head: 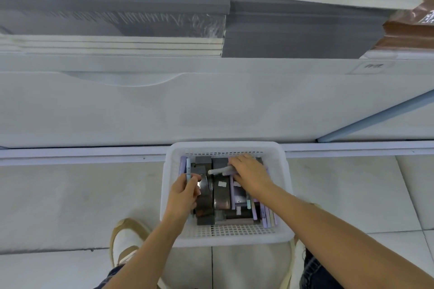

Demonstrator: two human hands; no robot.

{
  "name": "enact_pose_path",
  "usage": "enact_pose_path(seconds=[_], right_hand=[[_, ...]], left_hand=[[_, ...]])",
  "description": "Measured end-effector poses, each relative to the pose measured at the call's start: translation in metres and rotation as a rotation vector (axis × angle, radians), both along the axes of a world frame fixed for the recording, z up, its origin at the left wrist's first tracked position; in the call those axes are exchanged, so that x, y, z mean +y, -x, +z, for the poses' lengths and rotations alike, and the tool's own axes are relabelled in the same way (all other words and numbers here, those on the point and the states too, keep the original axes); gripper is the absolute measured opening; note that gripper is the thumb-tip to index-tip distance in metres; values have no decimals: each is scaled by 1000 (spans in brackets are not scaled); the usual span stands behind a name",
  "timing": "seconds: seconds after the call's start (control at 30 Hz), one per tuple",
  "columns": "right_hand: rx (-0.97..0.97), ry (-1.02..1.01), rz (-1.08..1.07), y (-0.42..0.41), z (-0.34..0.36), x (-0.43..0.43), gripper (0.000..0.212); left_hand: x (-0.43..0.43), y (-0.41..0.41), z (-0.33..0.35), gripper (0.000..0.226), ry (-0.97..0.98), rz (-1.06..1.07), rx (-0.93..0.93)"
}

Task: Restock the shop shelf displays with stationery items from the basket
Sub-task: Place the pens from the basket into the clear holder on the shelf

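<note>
White basket (225,240), lower centre: pinching a blue pen (188,169) in the left hand (182,197), gripping a white pen (218,171) in the right hand (249,172), probably gathering stock for shelving.

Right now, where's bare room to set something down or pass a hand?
Free: grey floor tile left of the white mesh plastic basket, and tile right of it. Crowded: the basket, packed with stationery, left hand gripping a light-blue pen, right hand over a pale pen. Grey paper stacks fill the shelf.
</note>
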State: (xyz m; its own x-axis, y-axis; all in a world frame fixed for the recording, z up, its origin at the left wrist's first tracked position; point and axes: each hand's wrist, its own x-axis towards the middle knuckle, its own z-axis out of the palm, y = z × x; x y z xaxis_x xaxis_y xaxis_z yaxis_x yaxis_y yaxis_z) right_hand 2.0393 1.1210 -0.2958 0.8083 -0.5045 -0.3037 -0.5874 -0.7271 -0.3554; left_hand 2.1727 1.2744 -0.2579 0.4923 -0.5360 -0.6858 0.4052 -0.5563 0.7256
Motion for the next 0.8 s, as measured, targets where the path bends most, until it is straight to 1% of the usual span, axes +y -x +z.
enact_pose_path(seconds=[0.07,0.13,0.2,0.27,0.33,0.43,0.5,0.57,0.67,0.73,0.8], right_hand=[[-60,-15,29,-1,13,-8,19],[-169,-105,-21,-5,33,-15,13],[-265,-243,-127,-11,52,-17,19],[-350,-452,-281,-15,68,-16,17],[-391,-615,-382,-16,79,-12,13],[-393,-808,-439,-15,92,-2,17],[-430,-898,-460,-15,102,5,17],[-481,-936,-473,-15,112,10,17],[-539,-917,-476,-15,133,13,21],[-592,-880,-462,-13,150,14,18],[-690,-869,-467,-11,167,13,14]], left_hand=[[-1,0,0,17,9,-3,-6],[-4,1,3,16,32,1,-12],[-9,4,7,16,66,-4,-36],[-14,7,14,14,105,-31,-75],[-18,10,23,12,151,-82,-95],[-21,16,39,22,247,-165,-28],[-22,22,48,21,283,-217,-26],[-24,26,58,16,298,-254,-76],[-27,27,75,23,353,-276,-88],[-28,27,90,24,406,-294,-79],[-28,27,106,24,438,-258,-62]])
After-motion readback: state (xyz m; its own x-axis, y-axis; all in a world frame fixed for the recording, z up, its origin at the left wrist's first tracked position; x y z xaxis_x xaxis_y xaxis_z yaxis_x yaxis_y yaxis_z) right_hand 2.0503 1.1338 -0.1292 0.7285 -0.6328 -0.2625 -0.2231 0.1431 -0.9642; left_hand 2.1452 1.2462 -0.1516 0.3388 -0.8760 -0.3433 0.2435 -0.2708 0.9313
